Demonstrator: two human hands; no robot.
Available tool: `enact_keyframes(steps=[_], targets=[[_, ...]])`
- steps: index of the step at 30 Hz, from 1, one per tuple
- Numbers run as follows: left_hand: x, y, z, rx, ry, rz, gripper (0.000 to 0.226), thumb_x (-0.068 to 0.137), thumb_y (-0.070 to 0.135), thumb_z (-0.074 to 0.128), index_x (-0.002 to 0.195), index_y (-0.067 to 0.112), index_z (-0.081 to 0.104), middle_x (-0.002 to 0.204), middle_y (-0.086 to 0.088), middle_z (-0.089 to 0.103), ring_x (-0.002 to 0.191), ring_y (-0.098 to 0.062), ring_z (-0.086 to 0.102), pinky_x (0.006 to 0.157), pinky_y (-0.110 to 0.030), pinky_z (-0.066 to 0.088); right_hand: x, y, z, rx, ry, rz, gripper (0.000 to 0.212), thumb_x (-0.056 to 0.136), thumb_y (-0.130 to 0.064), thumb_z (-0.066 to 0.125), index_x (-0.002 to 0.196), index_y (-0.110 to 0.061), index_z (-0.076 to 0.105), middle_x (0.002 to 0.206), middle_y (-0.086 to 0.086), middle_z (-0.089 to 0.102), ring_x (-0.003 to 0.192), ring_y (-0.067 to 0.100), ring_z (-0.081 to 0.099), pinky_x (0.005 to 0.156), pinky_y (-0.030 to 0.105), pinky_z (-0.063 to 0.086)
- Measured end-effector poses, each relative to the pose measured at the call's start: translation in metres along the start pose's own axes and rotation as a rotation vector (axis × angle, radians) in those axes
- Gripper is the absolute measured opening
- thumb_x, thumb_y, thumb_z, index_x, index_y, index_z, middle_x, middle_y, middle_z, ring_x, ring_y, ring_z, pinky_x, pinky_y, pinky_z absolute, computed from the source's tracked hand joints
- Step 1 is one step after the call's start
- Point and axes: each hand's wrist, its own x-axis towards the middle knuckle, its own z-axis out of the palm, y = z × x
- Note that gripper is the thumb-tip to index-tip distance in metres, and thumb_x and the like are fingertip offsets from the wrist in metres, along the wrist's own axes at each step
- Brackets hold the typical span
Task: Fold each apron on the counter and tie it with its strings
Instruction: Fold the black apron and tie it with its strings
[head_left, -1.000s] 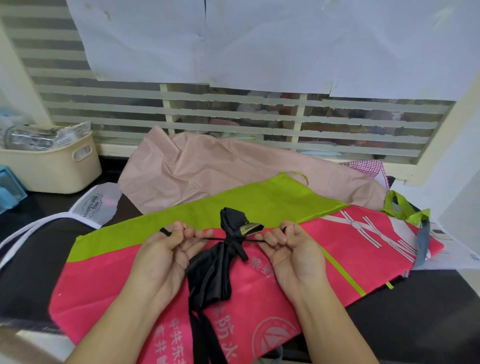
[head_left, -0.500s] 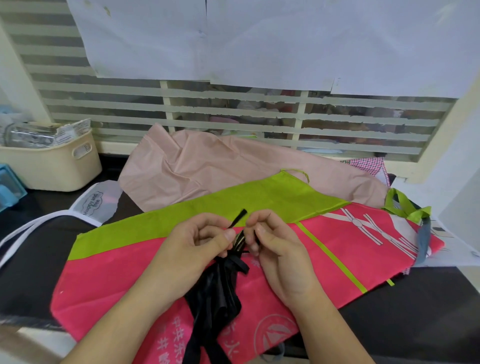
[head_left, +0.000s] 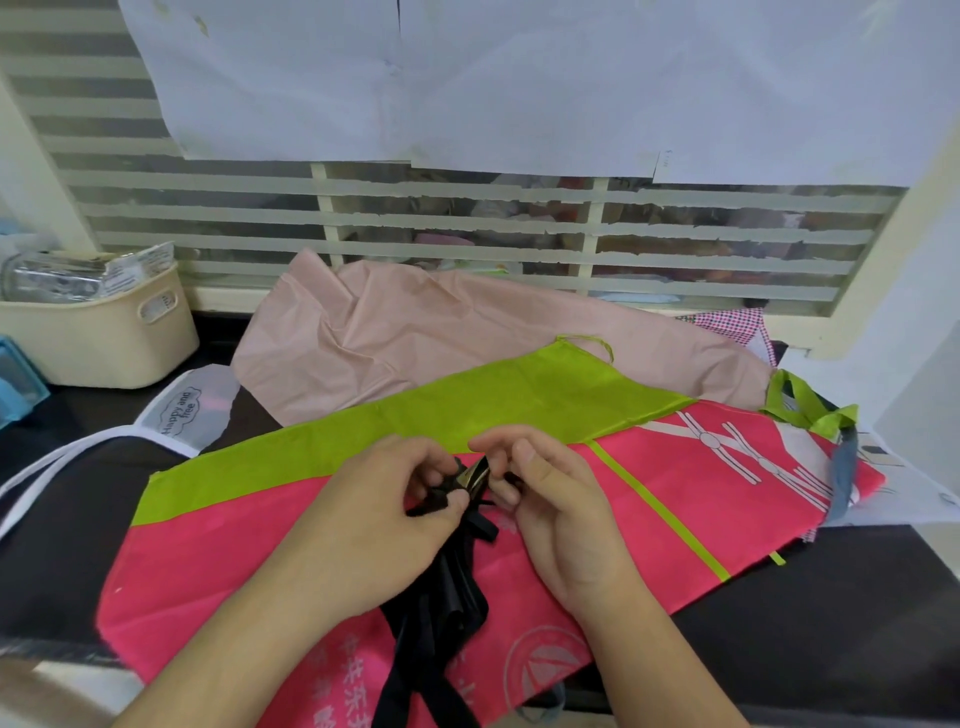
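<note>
Far left: cream basket (head_left: 104, 338) at the back, and a black apron with white strings (head_left: 62, 499) lay flat on the counter (head_left: 831, 597), untouched. Centre: black apron bundle (head_left: 447, 587) sat near the front edge, on top of the spread pink-and-green apron (head_left: 675, 499); pale pink apron (head_left: 415, 338) lay crumpled behind that, further back. Left hand (head_left: 384, 514) was curled mostly closed, thumb and fingertips pinching a black string (head_left: 431, 501) at the top of the bundle. Right hand (head_left: 561, 514) was half curled just right of it, fingers nearly meeting the left hand's, working at the same knot point; its exact hold was hidden behind the fingers, so I couldn't tell what it had pinched. Handling guess: the bundle was thin, limp, light fabric with a slight sheen, likely slippery, so the roll would spring loose if tension dropped. The strings were narrow flat tape; best taken close to the knot, one end per hand, pulling outward evenly. The bundle's lower tails (head_left: 415, 670) trailed toward the near edge, loose.
</note>
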Motion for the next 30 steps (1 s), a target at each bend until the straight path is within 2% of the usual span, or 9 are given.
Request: enact_keyframes(steps=[4,8,11,15,18,20,26,28,30], targets=[[-0.004,-0.011,-0.015,0.198,-0.116,-0.145,0.018,0.091,0.051,0.069,0.096,0.035,0.065,0.083,0.013,0.07,0.078,-0.001,0.062,0.076,-0.028,0.052,0.004,0.001,-0.002,0.103,0.023,-0.01,0.049,0.085,-0.037,0.077,0.104,0.007,0.071,0.08,0.012,0.047,0.069,0.018,0.035,0.064,0.033,0.022],[-0.004,-0.021,-0.027,0.161,-0.252,-0.248,0.021,0.098,0.04,0.068,0.083,0.025,0.067,0.065,0.005,0.071,0.053,-0.007,0.063,0.062,-0.033,0.051,0.003,0.001,-0.001,0.071,0.062,-0.005,0.032,0.089,-0.024,0.064,0.097,0.006,0.072,0.078,0.013,0.048,0.068,0.018,0.036,0.063,0.034,0.021],[-0.003,-0.024,-0.033,0.047,-0.347,-0.289,0.034,0.099,0.032,0.07,0.069,0.016,0.066,0.056,0.002,0.064,0.046,-0.009,0.055,0.053,-0.025,0.046,0.002,0.0,0.001,0.036,0.079,0.007,0.03,0.089,-0.019,0.06,0.095,0.008,0.07,0.076,0.013,0.049,0.066,0.018,0.037,0.061,0.029,0.027],[-0.002,-0.026,-0.034,-0.459,-0.288,-0.317,0.036,0.094,0.035,0.078,0.066,0.014,0.069,0.068,-0.003,0.061,0.064,-0.015,0.058,0.061,-0.028,0.047,0.001,-0.001,0.002,0.004,0.089,0.018,0.03,0.088,-0.018,0.06,0.093,0.009,0.07,0.073,0.012,0.05,0.064,0.018,0.036,0.06,0.031,0.024],[-0.004,-0.029,-0.026,-0.899,-0.236,-0.326,0.04,0.078,0.037,0.083,0.091,-0.001,0.078,0.095,-0.013,0.074,0.089,-0.018,0.069,0.075,-0.028,0.057,0.001,0.0,0.002,-0.002,0.091,0.032,0.027,0.088,-0.018,0.06,0.092,0.006,0.071,0.073,0.011,0.051,0.064,0.016,0.038,0.061,0.032,0.024],[-0.006,-0.03,-0.016,-1.031,-0.202,-0.31,0.044,0.086,0.023,0.082,0.105,-0.015,0.072,0.118,-0.018,0.076,0.103,-0.021,0.072,0.083,-0.027,0.059,0.002,0.0,0.001,-0.015,0.091,0.048,0.024,0.086,-0.016,0.06,0.092,0.005,0.072,0.073,0.011,0.051,0.065,0.015,0.04,0.061,0.03,0.026],[-0.007,-0.032,-0.002,-0.954,-0.131,-0.244,0.038,0.072,0.034,0.086,0.095,0.004,0.08,0.105,-0.024,0.077,0.096,-0.025,0.072,0.092,-0.03,0.055,0.001,0.001,0.001,-0.039,0.072,0.063,0.02,0.084,-0.012,0.06,0.091,0.001,0.074,0.073,0.01,0.051,0.066,0.016,0.038,0.064,0.03,0.028],[-0.005,-0.033,-0.001,-0.839,-0.098,-0.224,0.023,0.077,0.011,0.089,0.097,0.003,0.08,0.102,-0.017,0.079,0.095,-0.025,0.075,0.087,-0.023,0.058,0.001,0.001,0.002,-0.043,0.077,0.071,0.021,0.084,-0.012,0.06,0.091,0.001,0.074,0.073,0.009,0.051,0.065,0.015,0.039,0.063,0.03,0.027],[-0.005,-0.034,-0.001,-0.704,-0.105,-0.188,0.027,0.087,-0.014,0.074,0.105,0.005,0.078,0.102,-0.012,0.08,0.096,-0.026,0.076,0.087,-0.022,0.059,0.002,0.001,0.002,-0.043,0.081,0.077,0.021,0.084,-0.012,0.059,0.091,0.002,0.073,0.072,0.009,0.05,0.065,0.015,0.039,0.063,0.03,0.027]])
